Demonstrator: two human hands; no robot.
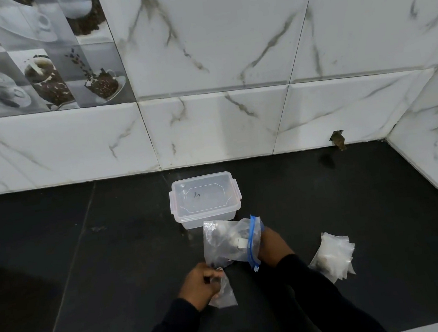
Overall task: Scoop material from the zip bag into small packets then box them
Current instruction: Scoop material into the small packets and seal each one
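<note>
A small packet point(223, 293) is pinched by the left hand point(198, 285); the right hand point(272, 245) is tucked into the zip bag point(221, 243) mouth, grip can't be made out tbh.

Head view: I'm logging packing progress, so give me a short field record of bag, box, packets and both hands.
box: clear, lid on, near the wall
zip bag: clear, blue zip, just in front of the box
right hand: at the bag's zip end, fingers hidden
left hand: grips a small packet
packet pile: on the dark surface, right of the hands
</note>
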